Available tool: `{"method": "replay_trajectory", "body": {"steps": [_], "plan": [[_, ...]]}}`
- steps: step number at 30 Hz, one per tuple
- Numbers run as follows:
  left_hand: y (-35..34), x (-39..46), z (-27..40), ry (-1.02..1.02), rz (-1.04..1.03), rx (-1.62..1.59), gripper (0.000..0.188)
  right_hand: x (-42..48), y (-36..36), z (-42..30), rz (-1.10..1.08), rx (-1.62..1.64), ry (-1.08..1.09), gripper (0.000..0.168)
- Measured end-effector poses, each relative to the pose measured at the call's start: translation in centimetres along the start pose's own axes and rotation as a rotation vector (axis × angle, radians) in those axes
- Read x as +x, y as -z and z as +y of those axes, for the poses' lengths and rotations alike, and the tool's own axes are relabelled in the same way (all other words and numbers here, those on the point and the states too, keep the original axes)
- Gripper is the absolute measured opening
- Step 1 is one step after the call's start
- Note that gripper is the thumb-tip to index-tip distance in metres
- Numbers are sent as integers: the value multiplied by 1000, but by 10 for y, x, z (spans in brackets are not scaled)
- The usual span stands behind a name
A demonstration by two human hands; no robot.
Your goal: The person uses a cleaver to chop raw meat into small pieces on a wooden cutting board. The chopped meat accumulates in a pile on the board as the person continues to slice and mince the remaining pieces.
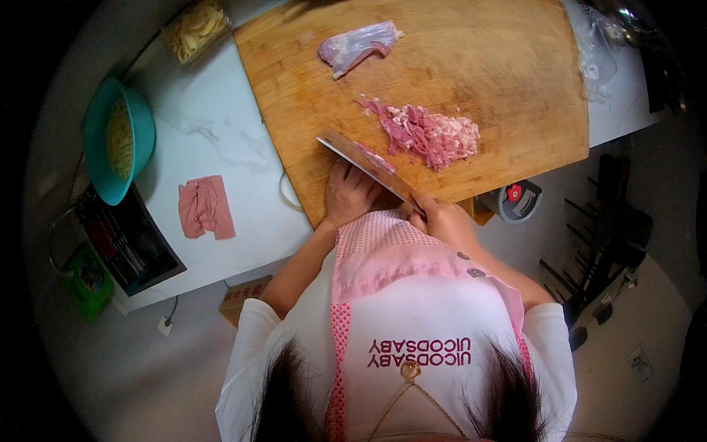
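My right hand (448, 220) grips the handle of a broad-bladed cleaver (364, 163), its blade slanting away to the upper left. Close against the near side of the blade is my left hand (351, 193), fingers bent down towards the wooden cutting board (519, 72); what lies under its fingertips is hidden. A strip of raw meat (376, 156) shows along the blade's far side. Beyond it, a heap of sliced and chopped raw meat (428, 132) spreads on the board. Further up rests a whole piece of raw meat (359, 45) with a pale membrane.
On the white marbled counter (221, 132) at left are a pink cloth (207, 208), a teal bowl (144, 130) with pale food, a clear container of pale slices (196, 33) and a black tray (132, 243). A plastic bag (596, 55) lies beyond the board's right edge.
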State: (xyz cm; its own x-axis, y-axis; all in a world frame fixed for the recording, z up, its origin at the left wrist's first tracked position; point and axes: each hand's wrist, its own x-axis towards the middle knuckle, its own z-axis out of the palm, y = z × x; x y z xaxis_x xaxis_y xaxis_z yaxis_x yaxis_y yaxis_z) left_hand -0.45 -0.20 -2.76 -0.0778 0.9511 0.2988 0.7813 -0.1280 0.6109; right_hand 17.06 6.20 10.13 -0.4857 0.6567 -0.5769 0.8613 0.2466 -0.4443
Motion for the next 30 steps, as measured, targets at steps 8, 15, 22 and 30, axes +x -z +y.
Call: {"method": "replay_trajectory", "body": {"steps": [8, 15, 22, 30], "plan": [[3, -2, 4, 17, 37, 62, 28, -21, 8, 15, 26, 11, 19, 28], [1, 0, 3, -24, 20, 13, 30, 19, -15, 2, 59, 5, 40, 24], [7, 5, 13, 14, 62, 22, 31, 41, -6, 14, 168, 242, 202, 20], [12, 8, 21, 5, 120, 54, 24, 44, 44, 56, -143, 1063, -281, 18]]}}
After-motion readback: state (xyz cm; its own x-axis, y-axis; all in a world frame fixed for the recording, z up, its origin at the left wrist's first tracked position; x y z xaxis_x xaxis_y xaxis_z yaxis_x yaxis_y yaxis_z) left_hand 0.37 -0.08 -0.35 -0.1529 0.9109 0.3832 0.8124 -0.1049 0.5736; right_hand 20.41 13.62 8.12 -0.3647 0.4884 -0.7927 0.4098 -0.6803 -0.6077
